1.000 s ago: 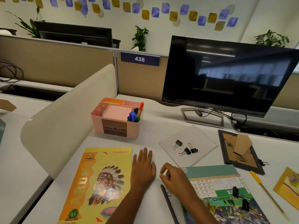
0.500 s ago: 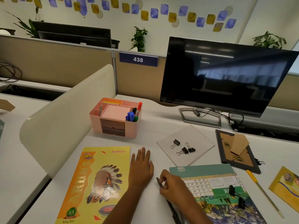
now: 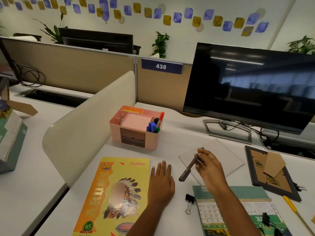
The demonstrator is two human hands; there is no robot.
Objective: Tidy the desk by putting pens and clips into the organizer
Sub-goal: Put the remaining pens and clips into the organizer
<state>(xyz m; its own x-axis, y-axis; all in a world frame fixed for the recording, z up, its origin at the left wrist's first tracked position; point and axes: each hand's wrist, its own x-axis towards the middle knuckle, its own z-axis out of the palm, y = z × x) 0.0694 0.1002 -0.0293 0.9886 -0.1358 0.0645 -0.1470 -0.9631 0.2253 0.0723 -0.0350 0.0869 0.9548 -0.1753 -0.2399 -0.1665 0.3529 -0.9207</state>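
A grey pen (image 3: 190, 166) is held pinched in the right hand (image 3: 209, 169), raised front-right of the organizer (image 3: 115, 133), the left hand (image 3: 161, 181) laid flat; carriage to its pen compartment is judged due.

The right hand (image 3: 208, 169) has lifted the dark pen (image 3: 190, 165) off the desk.

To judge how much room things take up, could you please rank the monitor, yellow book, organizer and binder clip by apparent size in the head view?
1. Monitor
2. Yellow book
3. Organizer
4. Binder clip
The book lies nearer the camera than the organizer, so that gap may be overstated.
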